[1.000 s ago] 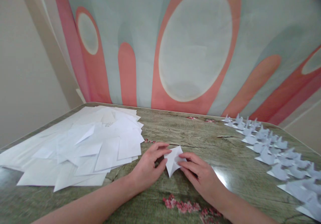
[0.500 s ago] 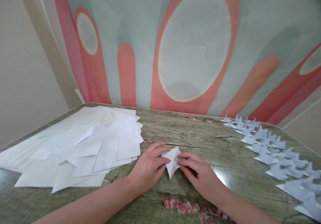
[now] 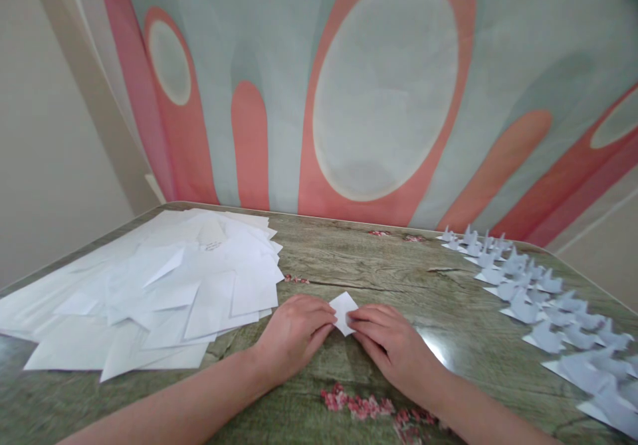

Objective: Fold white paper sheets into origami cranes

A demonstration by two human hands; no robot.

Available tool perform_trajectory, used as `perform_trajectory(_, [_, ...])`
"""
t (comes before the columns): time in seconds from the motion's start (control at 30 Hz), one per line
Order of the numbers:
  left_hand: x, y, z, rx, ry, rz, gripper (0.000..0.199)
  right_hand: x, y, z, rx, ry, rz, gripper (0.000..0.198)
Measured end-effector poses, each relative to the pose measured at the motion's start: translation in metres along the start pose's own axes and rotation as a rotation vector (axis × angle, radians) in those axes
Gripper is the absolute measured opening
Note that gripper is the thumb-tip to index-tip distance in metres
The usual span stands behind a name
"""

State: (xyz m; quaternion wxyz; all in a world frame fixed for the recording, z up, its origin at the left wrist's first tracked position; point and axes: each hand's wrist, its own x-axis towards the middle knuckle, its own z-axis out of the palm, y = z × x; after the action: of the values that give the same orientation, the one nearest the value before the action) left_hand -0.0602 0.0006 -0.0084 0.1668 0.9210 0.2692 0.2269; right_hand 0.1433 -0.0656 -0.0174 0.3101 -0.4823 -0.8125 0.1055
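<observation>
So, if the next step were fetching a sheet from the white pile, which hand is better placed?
Probably the left hand: the paper pile lies on its side. The right hand is farther off, nearer the folded figures. Both hold the small folded paper, so the left would need to let go first.

folded paper (image 3: 343, 307): plain white | tabletop (image 3: 369, 259): grey-green woodgrain, pink blossoms (image 3: 366, 406) | backdrop (image 3: 282, 46): coral on grey-green

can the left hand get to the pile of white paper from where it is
Probably yes: the left hand is close beside the pile of white paper, and nothing visible stands between. But its fingers hold the small folded paper, so they would likely have to let go first.
</observation>
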Motion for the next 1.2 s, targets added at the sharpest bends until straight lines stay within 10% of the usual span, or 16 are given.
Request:
perform_trajectory(0.6, [0.012,-0.003,0.002,-0.152,0.058,-0.267,0.035,0.023,0.016,0.001,0.166,0.016,0.312,0.023])
perform_trajectory(1.2, [0.002,0.021,-0.001,0.219,-0.168,0.103,0.051,0.028,0.017,0.001,0.111,0.019,0.308,0.022])
